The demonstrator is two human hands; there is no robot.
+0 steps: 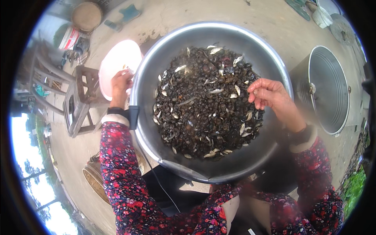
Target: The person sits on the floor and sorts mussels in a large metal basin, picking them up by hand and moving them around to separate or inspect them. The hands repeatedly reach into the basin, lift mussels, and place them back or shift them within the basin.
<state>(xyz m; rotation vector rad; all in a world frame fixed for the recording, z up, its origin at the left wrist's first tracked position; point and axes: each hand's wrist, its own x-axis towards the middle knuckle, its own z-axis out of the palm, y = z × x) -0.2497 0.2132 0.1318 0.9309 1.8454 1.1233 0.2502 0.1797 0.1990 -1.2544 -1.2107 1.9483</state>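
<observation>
A wide metal basin point(265, 138) stands before me, holding a dark mass of what look like small snails point(202, 105) with small silvery fish point(216, 50) scattered through it. My right hand point(265, 94) is over the right side of that mass, thumb and fingertips together; whether anything small is pinched there I cannot tell. Left of the basin is a pale pink plastic basin point(113, 63). My left hand point(122, 83) is at its near right edge, fingers curled. Something striped, white and reddish, shows by those fingertips; it is too bright and small to name or to tell if it is held.
A metal bucket point(333, 91) with a handle stands at the right. At the left are a wooden stool point(79, 100) and a chair point(48, 79). A round container point(95, 179) sits low left, beside my sleeve. A white-and-red bucket point(69, 38) stands farther back on the concrete floor.
</observation>
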